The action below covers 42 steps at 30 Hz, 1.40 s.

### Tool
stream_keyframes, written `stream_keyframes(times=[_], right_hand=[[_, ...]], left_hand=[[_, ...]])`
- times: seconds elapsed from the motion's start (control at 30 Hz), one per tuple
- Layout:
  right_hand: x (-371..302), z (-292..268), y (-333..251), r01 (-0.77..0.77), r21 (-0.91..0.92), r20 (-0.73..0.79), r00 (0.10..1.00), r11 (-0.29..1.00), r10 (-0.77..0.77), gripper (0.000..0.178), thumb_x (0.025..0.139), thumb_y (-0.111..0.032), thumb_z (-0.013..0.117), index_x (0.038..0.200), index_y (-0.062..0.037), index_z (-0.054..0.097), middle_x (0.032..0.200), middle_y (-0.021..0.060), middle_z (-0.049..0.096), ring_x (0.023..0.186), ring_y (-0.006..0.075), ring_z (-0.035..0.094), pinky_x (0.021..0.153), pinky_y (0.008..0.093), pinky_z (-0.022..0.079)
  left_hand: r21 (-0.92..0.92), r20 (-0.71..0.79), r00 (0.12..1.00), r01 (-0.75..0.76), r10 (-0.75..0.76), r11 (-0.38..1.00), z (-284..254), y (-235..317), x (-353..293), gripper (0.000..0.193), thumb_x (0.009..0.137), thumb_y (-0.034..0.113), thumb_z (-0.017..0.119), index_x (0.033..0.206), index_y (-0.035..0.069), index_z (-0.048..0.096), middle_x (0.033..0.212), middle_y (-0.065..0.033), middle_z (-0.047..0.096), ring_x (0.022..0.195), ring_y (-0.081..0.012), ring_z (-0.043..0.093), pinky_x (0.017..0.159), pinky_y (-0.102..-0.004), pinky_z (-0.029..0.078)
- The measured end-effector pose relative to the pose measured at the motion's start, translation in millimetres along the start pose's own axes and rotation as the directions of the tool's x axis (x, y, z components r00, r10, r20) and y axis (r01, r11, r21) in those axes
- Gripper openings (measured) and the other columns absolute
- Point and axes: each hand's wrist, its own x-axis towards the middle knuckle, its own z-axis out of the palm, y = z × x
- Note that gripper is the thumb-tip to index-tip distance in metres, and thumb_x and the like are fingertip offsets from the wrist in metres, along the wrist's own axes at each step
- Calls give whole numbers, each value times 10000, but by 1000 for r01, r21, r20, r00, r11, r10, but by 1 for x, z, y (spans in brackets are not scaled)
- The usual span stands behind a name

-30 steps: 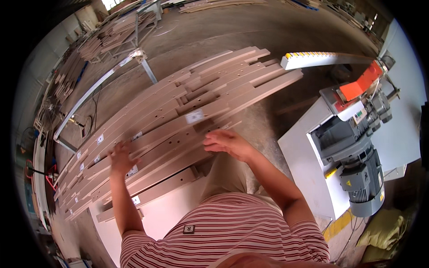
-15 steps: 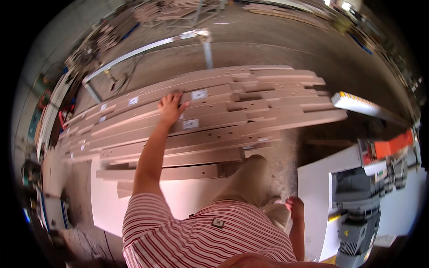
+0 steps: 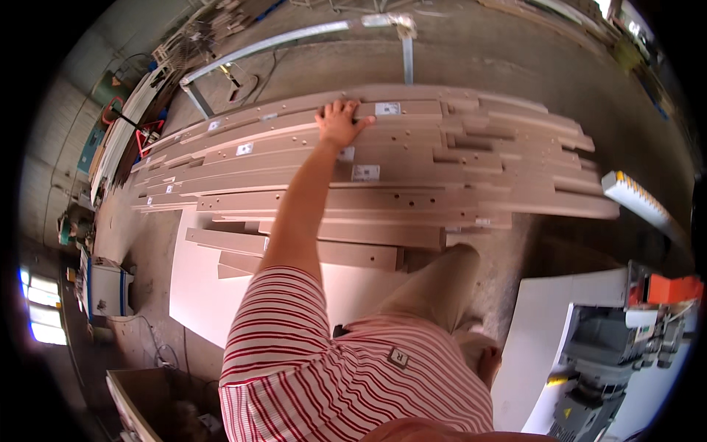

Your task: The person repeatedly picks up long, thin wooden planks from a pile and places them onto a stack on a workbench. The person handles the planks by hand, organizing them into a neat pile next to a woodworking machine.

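Note:
My left hand (image 3: 342, 124) rests palm down with fingers spread on the far part of a wide pile of long, light brown boards (image 3: 412, 199). Beside its fingertips is a white label (image 3: 387, 108) stuck on one board. Several boards have small round holes, and their right ends are staggered. My left forearm crosses over the nearer boards and hides parts of them. My right hand (image 3: 490, 365) hangs low by my right leg, away from the boards. It is small and dark in the picture, and its fingers are not clear.
A white panel (image 3: 213, 295) lies under the near boards. Behind the pile stands a metal frame (image 3: 280, 48). A pale beam with a yellow-marked edge (image 3: 641, 202) juts in at right, above a white machine with a grey motor (image 3: 589, 412). An open box (image 3: 140, 394) stands at lower left.
The view has swung, so the pile sits farther right and higher. My left hand stays spread on the boards near the same label. My right hand shows less, closer against my leg.

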Motion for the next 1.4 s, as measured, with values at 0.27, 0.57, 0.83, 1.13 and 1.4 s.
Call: stream_keyframes(times=[0.27,0.57,0.83,1.13,1.4], right_hand=[[6,-4,-10,-43,74,74,997,996,38,238,840,-244,621,962,-45,661,883,145,691,817,299,658,762,404,509],[12,-5,-17,-42,-2,51,998,999,43,225,842,-254,607,939,-60,668,906,142,695,845,327,660,769,421,504],[1,-9,-13,-88,128,-8,996,988,89,261,833,-270,619,970,-55,677,907,153,696,845,297,667,781,399,503],[1,-6,-7,-82,124,-74,993,989,91,237,832,-267,614,944,-68,678,880,138,697,823,291,673,760,391,513],[0,0,-10,-108,62,-72,991,992,112,216,815,-260,622,938,-94,680,865,123,701,814,289,676,753,394,521]], left_hand=[[-63,-81,958,-279,274,958,-56,-4,-141,617,724,604,678,1212,241,579,1137,-18,535,1099,-238,478,975,-476,282],[-88,25,979,-201,204,976,-81,33,-302,645,702,537,703,1226,183,577,1132,-31,524,1093,-247,454,944,-447,254],[-150,29,957,-280,288,948,-11,-8,-336,586,796,546,656,1244,177,577,1196,-102,454,1102,-321,415,948,-491,290],[-148,152,846,-491,510,859,-16,-20,-321,718,805,485,680,1380,139,423,1222,-132,416,1092,-340,400,939,-481,314],[-271,226,658,-665,718,695,-9,-44,-292,702,752,446,736,1271,70,452,1128,-145,499,1013,-337,455,855,-462,356]])
